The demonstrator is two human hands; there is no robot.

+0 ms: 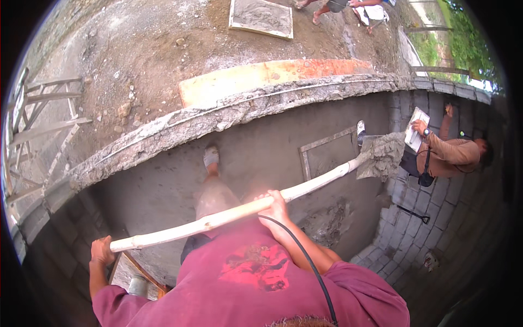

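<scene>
A shovel with a long, pale wooden handle reaches across in front of me, rising from lower left to right. My left hand is closed round its butt end. Farther along, near the middle, my right hand wraps the same handle. Wet grey mortar is heaped on the blade and hides most of it. Just beyond the blade, a co-worker in a brown long-sleeved top holds a flat, pale board close to the block wall.
A rough wall top curves across, with an orange-stained plank beyond it. A thin wooden frame rests against grey plaster. Grey blockwork and a black-handled tool are at right. A mortar tray and timber framework stand outside.
</scene>
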